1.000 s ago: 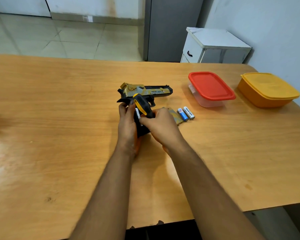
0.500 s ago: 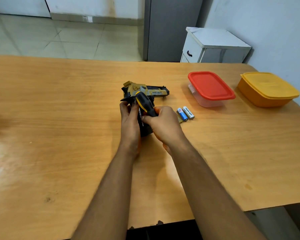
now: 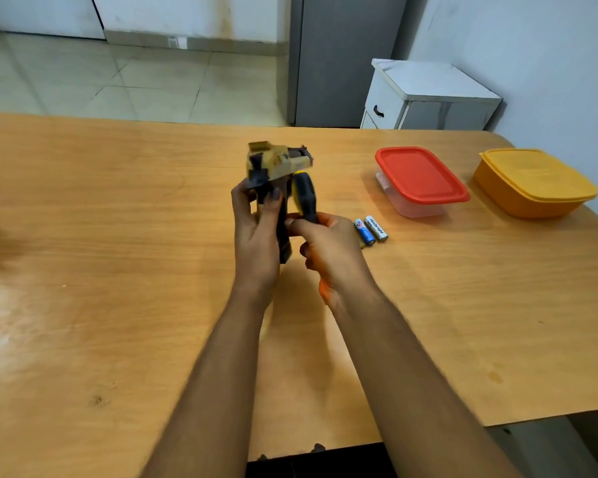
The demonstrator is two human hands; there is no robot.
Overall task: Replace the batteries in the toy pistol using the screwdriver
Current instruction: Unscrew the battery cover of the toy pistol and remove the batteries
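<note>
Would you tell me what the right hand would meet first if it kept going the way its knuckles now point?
Probably the toy pistol gripped by the left hand: the right hand, holding the screwdriver, faces its grip closely; depth is unclear.

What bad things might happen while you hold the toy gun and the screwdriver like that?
The screwdriver might slip, since the right hand grips it while the left hand holds the toy pistol off the table, unsupported. The two batteries lie loose beside the right hand, so a bump might roll them away.
</note>
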